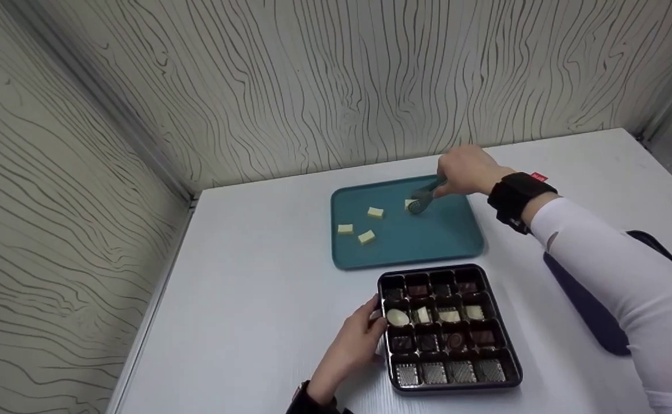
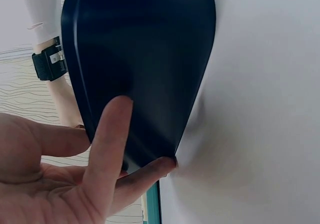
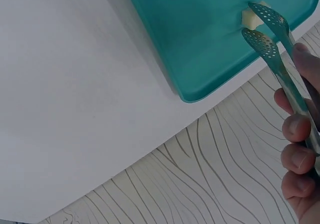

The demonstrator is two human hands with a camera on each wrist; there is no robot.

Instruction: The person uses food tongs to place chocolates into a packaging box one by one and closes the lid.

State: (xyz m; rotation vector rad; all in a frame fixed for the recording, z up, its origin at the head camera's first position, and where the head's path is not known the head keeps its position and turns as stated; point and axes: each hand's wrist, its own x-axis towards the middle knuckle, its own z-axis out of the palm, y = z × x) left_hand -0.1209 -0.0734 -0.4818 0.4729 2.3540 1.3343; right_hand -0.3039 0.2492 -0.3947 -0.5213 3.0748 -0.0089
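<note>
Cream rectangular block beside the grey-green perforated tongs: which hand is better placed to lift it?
The right hand, I judge: it holds the tongs at the block, while the left hand touches the dark rectangular box, farther away.

The site is a partitioned booth resembling a lab station. Indicators: wood-grain panels (image 1: 313, 86) on three sides, grey posts (image 1: 103, 100) at the corners, a white table (image 1: 244, 276) between panels, black straps (image 1: 519, 195) on both wrists.

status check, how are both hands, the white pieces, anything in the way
Right hand holding tongs, tips at a white piece on teal tray, pinch unclear. Left hand touching side of chocolate box. Nothing seen blocking the tongs.
</note>
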